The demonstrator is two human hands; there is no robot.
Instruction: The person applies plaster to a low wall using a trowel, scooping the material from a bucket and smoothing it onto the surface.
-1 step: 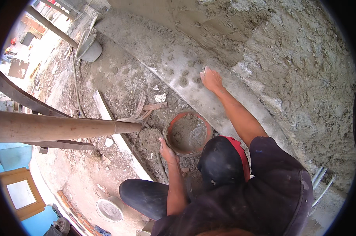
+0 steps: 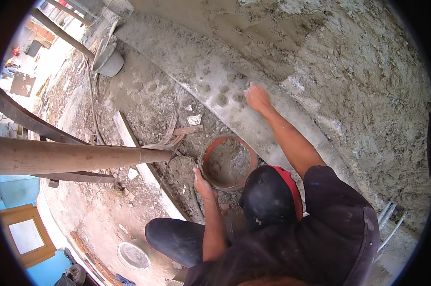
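Observation:
My right hand (image 2: pixel 258 97) reaches out over a grey mortar-covered ledge (image 2: pixel 284 126) with its fingers curled closed. Whatever those fingers hold, if anything, is hidden. Just left of it, several round dark dabs (image 2: pixel 221 99) mark the ledge's surface. Below, beside the ledge, stands a round bucket (image 2: pixel 250 148) with an orange-red inner wall and wet grey mortar (image 2: pixel 225 162) inside. My left hand (image 2: pixel 205 186) grips the bucket's left side near the rim, thumb up, its other fingers partly hidden. My bent knee (image 2: pixel 172 238) is close to the left forearm.
A thick wooden pole (image 2: pixel 72 156) juts in from the left, near a pale plank (image 2: pixel 148 174) and broken wood (image 2: pixel 187 129). Another bucket (image 2: pixel 109 62) stands at far left, a white one (image 2: pixel 133 254) at lower left. A rough plastered wall (image 2: pixel 358 71) rises on the right.
My right hand has shifted very slightly to the right and nearer over the ledge. My left hand stays at the bucket.

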